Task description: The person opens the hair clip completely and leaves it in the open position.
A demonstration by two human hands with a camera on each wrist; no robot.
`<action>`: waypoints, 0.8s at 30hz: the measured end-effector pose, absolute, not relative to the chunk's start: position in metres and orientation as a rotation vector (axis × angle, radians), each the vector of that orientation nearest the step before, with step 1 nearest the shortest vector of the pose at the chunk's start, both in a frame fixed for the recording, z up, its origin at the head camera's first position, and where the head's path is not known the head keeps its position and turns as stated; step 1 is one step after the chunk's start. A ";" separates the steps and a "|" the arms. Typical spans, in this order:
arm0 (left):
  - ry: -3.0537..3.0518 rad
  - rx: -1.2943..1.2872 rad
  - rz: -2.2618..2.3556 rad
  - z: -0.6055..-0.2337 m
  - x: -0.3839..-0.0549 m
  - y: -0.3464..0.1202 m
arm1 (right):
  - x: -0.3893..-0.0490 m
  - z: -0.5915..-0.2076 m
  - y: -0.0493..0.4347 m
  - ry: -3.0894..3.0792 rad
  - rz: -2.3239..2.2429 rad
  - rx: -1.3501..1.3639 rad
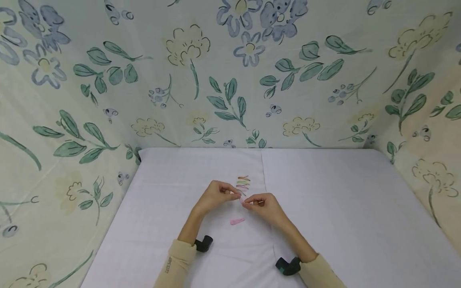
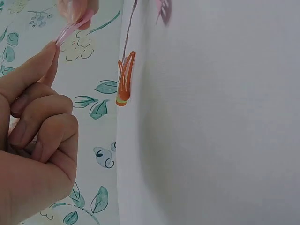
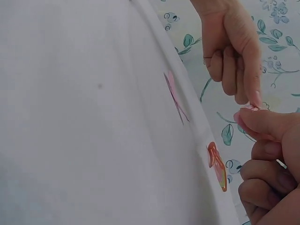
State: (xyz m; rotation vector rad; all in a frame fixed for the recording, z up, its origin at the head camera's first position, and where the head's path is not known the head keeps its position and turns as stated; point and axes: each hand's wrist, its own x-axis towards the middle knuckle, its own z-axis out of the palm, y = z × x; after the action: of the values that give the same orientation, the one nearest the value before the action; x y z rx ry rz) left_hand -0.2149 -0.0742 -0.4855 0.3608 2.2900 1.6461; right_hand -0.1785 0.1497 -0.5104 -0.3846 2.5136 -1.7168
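My left hand [image 1: 217, 196] and right hand [image 1: 266, 205] meet over the middle of the table. Between their thumbs and forefingers they pinch a pink snap hair clip [image 2: 70, 30], one end in each hand; in the right wrist view the fingertips mostly cover it. Just beyond the hands, several open-looking hair clips lie in a column. An orange clip [image 1: 243, 178] is at its far end, with a green clip [image 1: 243, 183] and pinkish ones nearer. Closer to me, a separate pink hair clip [image 1: 237, 221] lies on the cloth.
White cloth [image 1: 342, 208] covers the table, with a crease running front to back right of the clips. Flowered fabric [image 1: 230, 100] hangs behind the far edge and at both sides. A black wrist camera [image 1: 288, 266] is strapped near each cuff.
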 end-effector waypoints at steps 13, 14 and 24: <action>2.385 0.516 1.495 -0.484 -0.209 -0.064 | -0.175 -0.511 0.147 2.628 -1.832 -0.348; 2.403 0.555 1.451 -0.484 -0.209 -0.063 | -0.175 -0.510 0.147 2.625 -1.830 -0.348; 2.463 0.614 1.275 -0.484 -0.204 -0.057 | -0.173 -0.505 0.147 2.512 -1.730 -0.384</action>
State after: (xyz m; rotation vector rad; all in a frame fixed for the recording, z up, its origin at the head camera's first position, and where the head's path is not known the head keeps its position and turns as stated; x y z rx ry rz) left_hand -0.2038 -0.0568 -0.4837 0.6140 2.4628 1.2749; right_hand -0.1735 0.1471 -0.5049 -0.3842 2.5123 -1.7295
